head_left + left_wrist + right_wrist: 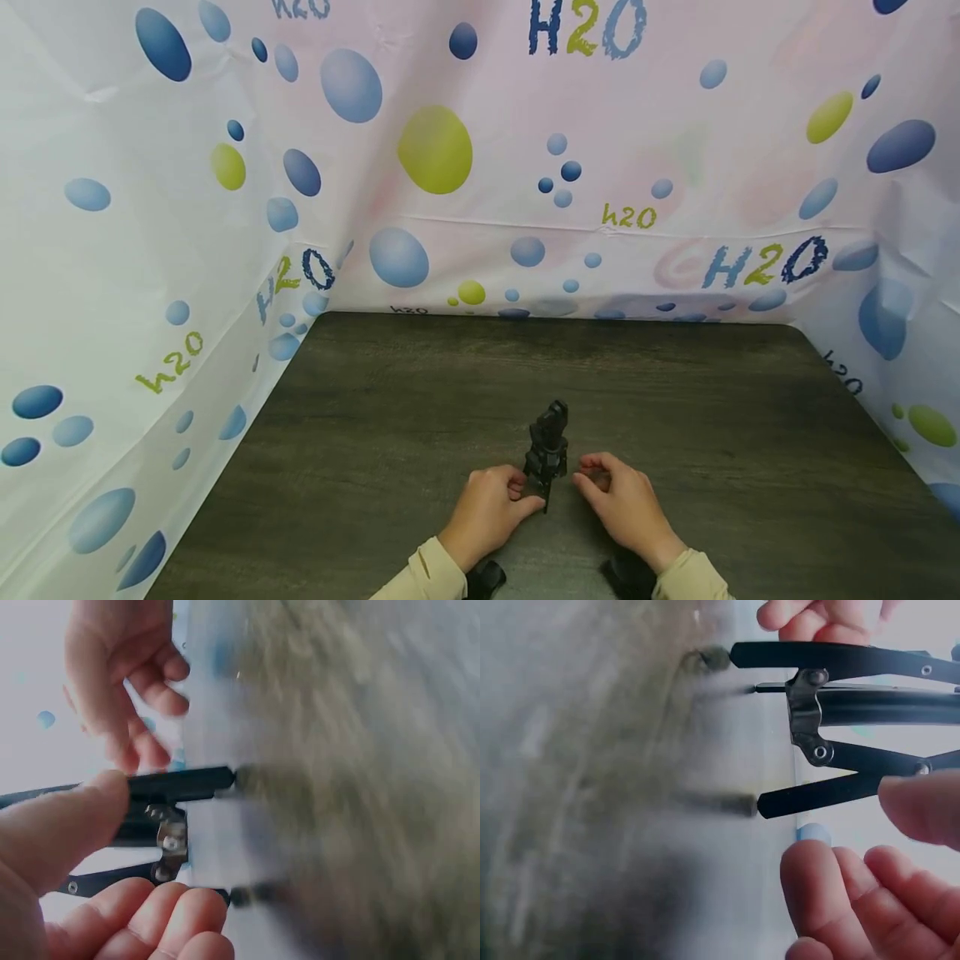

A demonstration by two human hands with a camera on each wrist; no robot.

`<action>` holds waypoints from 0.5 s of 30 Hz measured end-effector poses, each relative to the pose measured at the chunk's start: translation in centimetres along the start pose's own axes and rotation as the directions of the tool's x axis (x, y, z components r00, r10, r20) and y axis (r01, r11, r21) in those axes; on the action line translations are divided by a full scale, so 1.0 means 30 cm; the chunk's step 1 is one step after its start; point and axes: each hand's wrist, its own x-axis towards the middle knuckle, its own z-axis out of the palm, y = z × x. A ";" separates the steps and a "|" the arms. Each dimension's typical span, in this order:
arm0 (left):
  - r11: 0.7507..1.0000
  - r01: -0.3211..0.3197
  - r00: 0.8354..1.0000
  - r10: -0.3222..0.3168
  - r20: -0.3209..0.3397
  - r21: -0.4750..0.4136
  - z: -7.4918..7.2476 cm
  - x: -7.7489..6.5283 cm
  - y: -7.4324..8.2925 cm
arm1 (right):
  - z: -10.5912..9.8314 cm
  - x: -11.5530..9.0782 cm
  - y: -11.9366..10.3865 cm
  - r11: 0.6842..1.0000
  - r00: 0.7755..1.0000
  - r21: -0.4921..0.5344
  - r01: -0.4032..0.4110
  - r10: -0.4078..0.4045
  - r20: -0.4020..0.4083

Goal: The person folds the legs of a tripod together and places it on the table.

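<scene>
A small black tripod [547, 446] stands upright near the middle of the table, legs partly spread by metal-jointed braces. My left hand [487, 510] grips it low down from the left. In the left wrist view the thumb [105, 802] lies over one leg and the curled fingers [187, 919] are at another. On the other side, my right hand [626, 507] is held a small gap away, fingers loosely bent. Its thumb [922, 810] overlaps a leg of the tripod [802, 799] in the right wrist view, while the fingers below hold nothing.
The dark wood table [420, 375] has a white sheet [510, 200] with blue and green dots behind it and along both sides. Black wrist devices [486, 577] sit under both beige sleeves [423, 575] at the near edge.
</scene>
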 end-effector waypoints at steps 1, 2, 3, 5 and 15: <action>1.000 -0.003 1.000 0.003 0.000 -0.004 0.004 -0.001 0.003 | 0.000 0.003 0.000 1.000 1.000 -0.005 0.004 -0.004 -0.005; 1.000 -0.004 1.000 0.004 0.001 -0.009 0.008 -0.001 0.005 | 0.001 0.005 0.000 1.000 1.000 -0.005 0.008 -0.008 -0.002; 1.000 -0.003 1.000 0.003 0.001 -0.014 0.012 -0.001 0.007 | 0.002 0.007 0.000 1.000 1.000 -0.004 0.012 -0.012 0.002; 1.000 -0.007 1.000 0.007 -0.005 -0.011 0.021 0.002 0.008 | 0.007 0.009 0.000 1.000 1.000 0.001 0.019 -0.019 0.013; 0.998 -0.055 0.998 0.056 -0.038 0.034 0.032 0.011 0.016 | 0.024 0.015 0.003 0.999 0.999 -0.003 0.048 -0.048 0.024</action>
